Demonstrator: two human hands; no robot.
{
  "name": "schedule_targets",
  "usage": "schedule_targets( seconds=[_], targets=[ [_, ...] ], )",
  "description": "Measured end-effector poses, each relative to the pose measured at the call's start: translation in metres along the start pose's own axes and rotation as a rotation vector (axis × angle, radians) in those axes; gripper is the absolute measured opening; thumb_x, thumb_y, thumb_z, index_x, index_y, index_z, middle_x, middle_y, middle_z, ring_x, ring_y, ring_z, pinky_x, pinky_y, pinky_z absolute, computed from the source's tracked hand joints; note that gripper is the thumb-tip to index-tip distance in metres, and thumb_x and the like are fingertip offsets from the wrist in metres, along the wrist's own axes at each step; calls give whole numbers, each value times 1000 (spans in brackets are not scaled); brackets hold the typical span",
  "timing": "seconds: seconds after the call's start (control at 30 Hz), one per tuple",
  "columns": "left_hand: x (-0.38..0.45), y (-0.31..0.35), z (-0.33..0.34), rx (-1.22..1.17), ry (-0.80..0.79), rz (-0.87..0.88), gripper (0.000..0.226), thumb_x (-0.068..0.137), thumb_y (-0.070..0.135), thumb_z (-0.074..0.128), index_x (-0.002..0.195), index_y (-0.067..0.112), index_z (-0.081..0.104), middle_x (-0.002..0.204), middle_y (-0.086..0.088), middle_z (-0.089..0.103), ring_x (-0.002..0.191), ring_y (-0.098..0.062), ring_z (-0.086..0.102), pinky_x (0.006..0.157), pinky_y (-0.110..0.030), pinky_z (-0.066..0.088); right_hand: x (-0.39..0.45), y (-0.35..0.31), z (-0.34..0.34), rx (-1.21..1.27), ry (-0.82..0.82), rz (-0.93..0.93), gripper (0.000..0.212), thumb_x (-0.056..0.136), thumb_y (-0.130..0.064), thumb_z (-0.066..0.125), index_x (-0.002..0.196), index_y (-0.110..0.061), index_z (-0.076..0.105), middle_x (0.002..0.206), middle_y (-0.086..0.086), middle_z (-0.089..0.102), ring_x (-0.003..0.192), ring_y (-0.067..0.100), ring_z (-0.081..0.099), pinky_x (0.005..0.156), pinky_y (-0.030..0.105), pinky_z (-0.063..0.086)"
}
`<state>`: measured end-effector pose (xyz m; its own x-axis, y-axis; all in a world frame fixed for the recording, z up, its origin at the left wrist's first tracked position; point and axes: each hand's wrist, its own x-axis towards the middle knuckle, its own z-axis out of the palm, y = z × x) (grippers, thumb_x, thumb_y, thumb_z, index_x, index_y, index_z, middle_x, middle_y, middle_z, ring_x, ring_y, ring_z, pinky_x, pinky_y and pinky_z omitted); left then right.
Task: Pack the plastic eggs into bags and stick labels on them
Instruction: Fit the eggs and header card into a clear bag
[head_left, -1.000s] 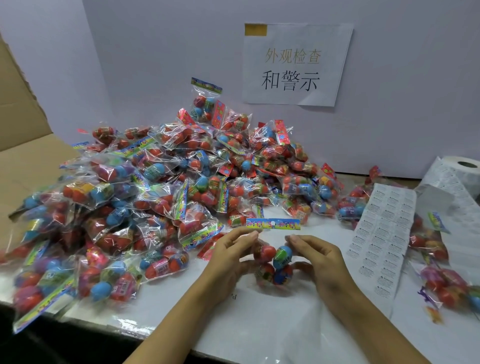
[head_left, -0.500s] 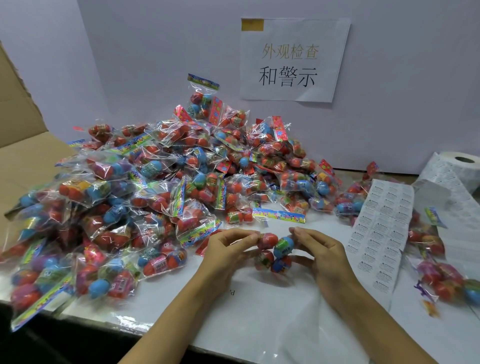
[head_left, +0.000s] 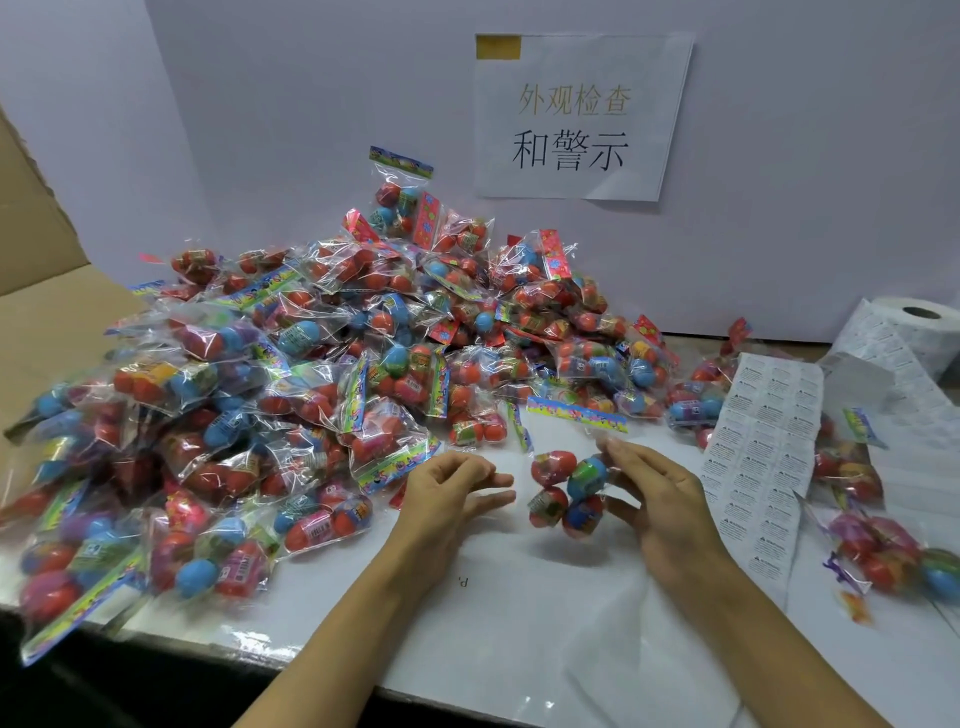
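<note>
Holding one filled bag of eggs (head_left: 569, 491) just above the white table (head_left: 519, 649), the right hand (head_left: 660, 499) gripped it at the bag's 3 o'clock side, fingers curled round the clear film; the bag's printed header card (head_left: 576, 414) stood at its 12 o'clock. In the head view, the left hand (head_left: 447, 493) sat at the bag's 9 o'clock, just apart from it, fingers loosely curled and holding nothing. A large pile of packed bags (head_left: 291, 395) occupied the table from 9 to 12 o'clock of the hands. A label sheet (head_left: 761, 467) lay at 3 o'clock, near the right hand, with a label roll (head_left: 914, 327) beyond it at 2 o'clock and a few more bags (head_left: 878, 551) at 4 o'clock. The packing step for this bag appeared complete; labelling appeared to be the step in hand. The next move would call for peeling one label from the sheet and pressing it flat on the film, which looked slippery and prone to creasing.
</note>
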<state>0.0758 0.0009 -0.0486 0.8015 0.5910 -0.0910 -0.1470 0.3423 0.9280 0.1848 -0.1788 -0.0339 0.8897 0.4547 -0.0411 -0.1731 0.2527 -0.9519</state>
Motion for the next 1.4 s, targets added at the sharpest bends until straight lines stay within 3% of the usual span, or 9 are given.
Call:
schedule_targets(
  seconds=[0.17, 0.23, 0.37, 0.6, 0.73, 0.8, 0.9, 1.03, 1.4],
  targets=[
    [-3, -2, 0, 92, -103, 38, 11, 82, 20, 79, 78, 10, 81, 84, -11, 74, 82, -24, 73, 71, -33, 60, -3, 6, 4, -63, -57, 40, 15, 90, -21, 69, 86, -20, 83, 89, 4, 77, 78, 8, 72, 57, 21, 55],
    [-3, -4, 0, 128, -127, 58, 18, 76, 26, 80, 81, 8, 81, 85, -12, 74, 81, -23, 73, 74, -36, 60, -4, 7, 6, -83, -72, 52, 14, 91, -21, 69, 89, -19, 83, 91, 6, 77, 81, 10, 73, 59, 22, 55],
    [-2, -3, -2, 119, -111, 37, 11, 81, 21, 79, 77, 12, 80, 84, -10, 75, 79, -25, 74, 67, -31, 60, -3, 6, 6, -79, -62, 53, 13, 88, -23, 70, 89, -21, 83, 93, 6, 78, 84, 10, 73, 60, 22, 55],
    [-1, -6, -1, 160, -111, 32, 21, 97, 11, 68, 77, 12, 77, 84, -10, 74, 77, -23, 73, 67, -32, 59, -2, 7, 7, -80, -49, 63, 15, 91, -21, 69, 88, -20, 83, 93, 4, 78, 83, 9, 73, 60, 22, 56],
    [-2, -3, -1, 163, -154, -1, 13, 92, 27, 75, 81, 21, 79, 90, -4, 76, 80, -17, 74, 68, -29, 59, -3, 6, 7, -63, -59, 58, 14, 86, -25, 71, 87, -20, 83, 92, 4, 78, 84, 10, 73, 62, 24, 57],
    [-4, -3, -1, 221, -209, 5, 16, 83, 38, 83, 90, 24, 80, 95, 1, 78, 86, -16, 75, 73, -34, 61, -3, 6, 7, -54, -63, 52, 16, 81, -29, 72, 87, -19, 83, 90, 5, 78, 83, 11, 74, 62, 25, 57],
    [-6, -4, -1, 336, -269, 45, 31, 81, 43, 85, 100, 18, 79, 104, -5, 79, 102, -22, 75, 86, -51, 58, -3, 7, 7, -58, -75, 41, 24, 74, -35, 73, 88, -18, 83, 91, 6, 77, 84, 12, 74, 63, 25, 57],
    [-7, -3, -2, 364, -269, 51, 36, 81, 46, 85, 102, 17, 79, 106, -7, 79, 105, -25, 74, 93, -63, 54, -3, 7, 6, -72, -88, 37, 27, 74, -37, 73, 90, -18, 83, 93, 7, 77, 87, 12, 74, 65, 25, 58],
    [-6, -2, -2, 323, -274, 48, 36, 82, 42, 86, 102, 13, 79, 107, -10, 78, 105, -28, 74, 93, -63, 54, 0, 10, 5, -55, -100, 37, 23, 76, -33, 75, 92, -17, 82, 93, 6, 77, 86, 15, 75, 65, 23, 58]
  ],
)
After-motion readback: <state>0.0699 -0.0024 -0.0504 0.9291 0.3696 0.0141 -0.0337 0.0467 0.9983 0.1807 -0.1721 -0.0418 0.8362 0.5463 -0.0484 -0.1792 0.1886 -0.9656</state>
